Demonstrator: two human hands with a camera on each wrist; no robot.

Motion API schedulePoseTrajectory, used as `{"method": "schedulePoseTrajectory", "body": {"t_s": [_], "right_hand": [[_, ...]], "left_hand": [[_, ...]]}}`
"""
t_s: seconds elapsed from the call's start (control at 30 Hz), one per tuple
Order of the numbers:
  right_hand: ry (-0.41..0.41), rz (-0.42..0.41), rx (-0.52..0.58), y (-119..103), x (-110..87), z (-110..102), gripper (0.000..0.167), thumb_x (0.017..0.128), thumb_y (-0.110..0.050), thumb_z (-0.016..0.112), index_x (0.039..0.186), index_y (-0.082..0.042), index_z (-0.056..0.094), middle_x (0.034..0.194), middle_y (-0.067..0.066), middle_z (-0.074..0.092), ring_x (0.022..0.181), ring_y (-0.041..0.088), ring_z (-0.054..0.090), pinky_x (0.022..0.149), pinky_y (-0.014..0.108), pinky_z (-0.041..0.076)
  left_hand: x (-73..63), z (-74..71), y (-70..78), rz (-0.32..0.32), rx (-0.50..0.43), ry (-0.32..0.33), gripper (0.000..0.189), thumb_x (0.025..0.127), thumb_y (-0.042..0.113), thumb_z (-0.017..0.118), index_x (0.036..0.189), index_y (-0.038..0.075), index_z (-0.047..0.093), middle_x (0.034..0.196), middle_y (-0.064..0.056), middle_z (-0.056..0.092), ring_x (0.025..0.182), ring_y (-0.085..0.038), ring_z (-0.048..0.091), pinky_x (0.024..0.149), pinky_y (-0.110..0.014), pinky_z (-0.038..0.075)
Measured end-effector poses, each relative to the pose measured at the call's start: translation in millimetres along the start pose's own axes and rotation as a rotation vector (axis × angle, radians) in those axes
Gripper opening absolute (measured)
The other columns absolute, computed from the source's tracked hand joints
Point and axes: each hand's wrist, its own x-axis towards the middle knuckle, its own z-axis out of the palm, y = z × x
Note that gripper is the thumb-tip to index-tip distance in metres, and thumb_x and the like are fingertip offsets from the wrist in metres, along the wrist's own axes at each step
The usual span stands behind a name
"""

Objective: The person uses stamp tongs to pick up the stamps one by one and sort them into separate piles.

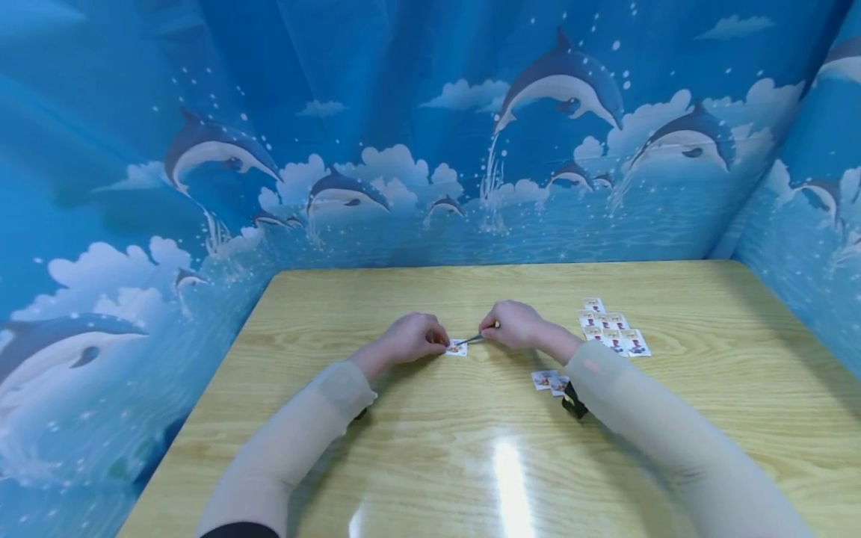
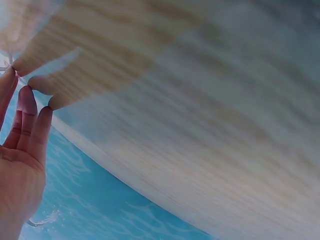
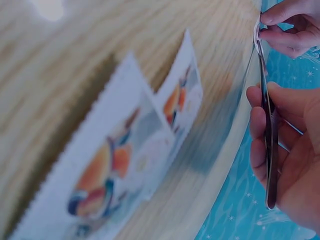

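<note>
My right hand holds a pair of slim metal tweezers between thumb and fingers, their tips pointing left. Those tips meet a small white postage stamp with an orange picture, at the middle of the table. At the stamp's left side, my left hand pinches its edge with thumb and fingertip. The left wrist view catches the left hand from the palm side, with the stamp mostly cut off at the frame's edge.
A wooden table spreads beneath both arms. Several stamps lie grouped at the right. Two more stamps with perforated edges lie near the right wrist. Behind stands a blue dolphin-print curtain.
</note>
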Motion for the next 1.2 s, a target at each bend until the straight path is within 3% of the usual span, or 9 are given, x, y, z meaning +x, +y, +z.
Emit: {"method": "schedulePoseTrajectory", "body": {"t_s": [0.53,0.9,1.2], "right_hand": [[0.015,-0.01,-0.024,-2.4,-8.3,-0.9,0.016,0.094,-0.015,0.064,0.104,-0.01,0.076,0.102,0.006,0.072,0.099,0.029,0.065,0.088,0.046,0.048],[0.039,0.019,-0.009,-2.0,-9.1,1.7,0.016,0.093,-0.013,0.065,0.104,-0.009,0.076,0.102,0.007,0.072,0.098,0.028,0.066,0.088,0.045,0.049],[0.044,0.03,0.01,-2.3,-11.8,1.3,0.016,0.093,-0.014,0.065,0.103,-0.01,0.076,0.103,0.008,0.072,0.099,0.028,0.065,0.089,0.047,0.049]], "left_hand": [[2.8,0.3,-3.6,0.005,0.018,0.002,0.004,0.088,0.024,0.074,0.09,0.021,0.075,0.084,0.009,0.059,0.076,-0.007,0.056,0.071,-0.026,0.047],[2.0,-0.4,-0.2,-0.038,0.009,-0.024,0.004,0.09,0.026,0.072,0.088,0.022,0.073,0.084,0.009,0.058,0.076,-0.007,0.055,0.071,-0.026,0.046],[-0.9,-0.8,0.1,-0.038,-0.001,-0.029,0.006,0.091,0.026,0.071,0.094,0.021,0.074,0.085,0.009,0.059,0.077,-0.006,0.056,0.072,-0.026,0.047]]}}
